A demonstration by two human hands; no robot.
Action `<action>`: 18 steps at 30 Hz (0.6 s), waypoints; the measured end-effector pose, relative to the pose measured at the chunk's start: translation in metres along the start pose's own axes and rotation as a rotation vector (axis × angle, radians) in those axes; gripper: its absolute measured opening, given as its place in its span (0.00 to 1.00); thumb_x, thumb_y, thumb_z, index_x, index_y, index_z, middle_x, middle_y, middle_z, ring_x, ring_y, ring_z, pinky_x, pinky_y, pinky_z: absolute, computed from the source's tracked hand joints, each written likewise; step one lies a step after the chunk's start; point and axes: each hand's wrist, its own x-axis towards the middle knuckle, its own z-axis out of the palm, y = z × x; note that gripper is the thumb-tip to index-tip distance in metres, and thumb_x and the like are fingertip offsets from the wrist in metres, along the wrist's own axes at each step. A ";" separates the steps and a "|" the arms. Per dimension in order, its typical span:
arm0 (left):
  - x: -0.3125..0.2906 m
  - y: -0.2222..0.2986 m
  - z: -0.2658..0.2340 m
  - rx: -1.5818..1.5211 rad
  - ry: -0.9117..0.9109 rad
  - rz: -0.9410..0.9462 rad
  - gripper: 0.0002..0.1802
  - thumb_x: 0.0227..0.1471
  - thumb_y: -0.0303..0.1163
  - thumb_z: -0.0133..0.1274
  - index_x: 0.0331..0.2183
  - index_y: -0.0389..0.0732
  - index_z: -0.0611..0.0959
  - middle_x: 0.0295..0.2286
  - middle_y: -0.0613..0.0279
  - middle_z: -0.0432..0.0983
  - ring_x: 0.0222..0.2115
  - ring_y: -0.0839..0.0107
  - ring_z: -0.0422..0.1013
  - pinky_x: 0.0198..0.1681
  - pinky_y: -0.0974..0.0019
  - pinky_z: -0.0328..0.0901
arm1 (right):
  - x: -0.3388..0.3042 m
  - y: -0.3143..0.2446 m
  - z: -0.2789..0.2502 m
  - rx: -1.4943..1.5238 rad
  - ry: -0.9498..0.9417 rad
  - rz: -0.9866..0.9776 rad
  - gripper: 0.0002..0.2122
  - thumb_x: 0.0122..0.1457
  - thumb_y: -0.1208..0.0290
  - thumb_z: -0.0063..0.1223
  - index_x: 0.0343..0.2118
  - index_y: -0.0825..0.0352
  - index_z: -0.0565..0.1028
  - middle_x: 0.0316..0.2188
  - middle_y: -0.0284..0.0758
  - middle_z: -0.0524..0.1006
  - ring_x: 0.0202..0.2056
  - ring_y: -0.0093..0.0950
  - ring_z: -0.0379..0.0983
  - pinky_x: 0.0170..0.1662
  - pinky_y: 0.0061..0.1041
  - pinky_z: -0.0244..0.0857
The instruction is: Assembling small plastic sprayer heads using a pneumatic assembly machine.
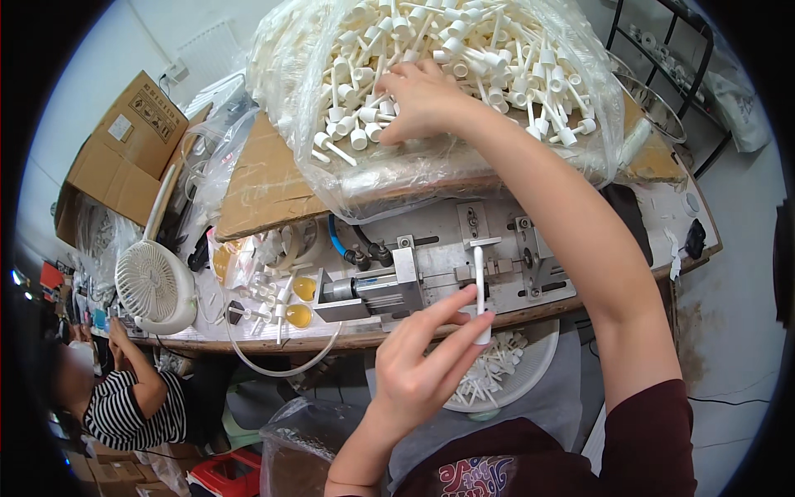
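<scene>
Big heap [505, 62] to go, I'd guess; some in the basket [543, 352]; left hand [414, 364] pinching a stick [479, 282], right hand [424, 101]: can't tell

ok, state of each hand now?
Left hand: closed, pinching a white plastic piece.
Right hand: open, spread over the heap of white parts.

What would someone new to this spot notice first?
The huge heap of white plastic stems with cup-shaped ends, in a clear bag at the top, with the right hand on it. Below, the left hand holds a single white piece in front of a metal fixture. A white fan stands at left.
</scene>
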 end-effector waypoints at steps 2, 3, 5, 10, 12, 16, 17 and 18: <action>-0.002 -0.002 0.001 -0.011 -0.020 -0.014 0.22 0.34 0.21 0.68 0.38 0.39 0.87 0.45 0.53 0.76 0.31 0.69 0.77 0.36 0.67 0.72 | -0.007 -0.010 -0.007 0.009 -0.089 -0.028 0.28 0.45 0.60 0.60 0.53 0.61 0.72 0.57 0.41 0.64 0.56 0.46 0.63 0.58 0.38 0.61; -0.003 -0.002 0.002 -0.015 -0.026 -0.022 0.22 0.34 0.21 0.68 0.38 0.39 0.87 0.45 0.53 0.76 0.31 0.69 0.77 0.36 0.67 0.72 | -0.007 -0.010 -0.004 0.033 -0.086 -0.023 0.27 0.46 0.61 0.59 0.51 0.62 0.73 0.56 0.40 0.65 0.55 0.45 0.64 0.58 0.38 0.62; -0.007 -0.004 0.004 -0.021 -0.041 -0.035 0.22 0.34 0.22 0.68 0.38 0.39 0.86 0.45 0.54 0.76 0.31 0.69 0.76 0.36 0.67 0.72 | -0.011 -0.001 0.003 0.077 -0.080 -0.010 0.23 0.47 0.63 0.58 0.49 0.62 0.74 0.54 0.38 0.66 0.53 0.43 0.67 0.56 0.37 0.64; -0.013 -0.013 0.015 0.017 -0.046 -0.046 0.20 0.36 0.23 0.67 0.38 0.39 0.85 0.44 0.56 0.76 0.29 0.68 0.76 0.36 0.66 0.71 | -0.035 0.026 -0.015 0.120 -0.120 -0.099 0.15 0.52 0.70 0.56 0.44 0.64 0.77 0.47 0.38 0.72 0.49 0.37 0.71 0.52 0.33 0.66; -0.013 -0.016 0.023 0.076 -0.034 -0.028 0.19 0.38 0.25 0.67 0.38 0.39 0.85 0.45 0.57 0.77 0.28 0.68 0.75 0.35 0.67 0.70 | -0.043 0.043 -0.016 0.087 0.024 -0.217 0.11 0.53 0.71 0.57 0.41 0.64 0.78 0.45 0.38 0.73 0.48 0.37 0.71 0.51 0.33 0.67; -0.012 -0.022 0.033 0.224 -0.062 -0.005 0.18 0.40 0.27 0.65 0.39 0.40 0.85 0.45 0.58 0.78 0.25 0.69 0.74 0.30 0.68 0.67 | -0.058 0.051 -0.017 -0.106 0.442 -0.491 0.06 0.53 0.69 0.61 0.32 0.65 0.79 0.43 0.35 0.74 0.45 0.36 0.71 0.48 0.35 0.67; -0.015 -0.025 0.035 0.245 -0.085 -0.003 0.18 0.40 0.27 0.65 0.38 0.40 0.85 0.46 0.58 0.79 0.24 0.70 0.74 0.29 0.69 0.66 | -0.059 0.048 -0.020 -0.166 0.515 -0.534 0.07 0.53 0.68 0.62 0.29 0.66 0.79 0.43 0.34 0.74 0.43 0.36 0.71 0.47 0.35 0.67; -0.015 -0.025 0.036 0.265 -0.108 0.000 0.17 0.40 0.27 0.65 0.38 0.40 0.85 0.46 0.58 0.79 0.23 0.71 0.74 0.28 0.69 0.65 | -0.060 0.049 -0.020 -0.127 0.484 -0.516 0.07 0.54 0.67 0.61 0.29 0.66 0.79 0.42 0.33 0.74 0.42 0.35 0.71 0.47 0.35 0.67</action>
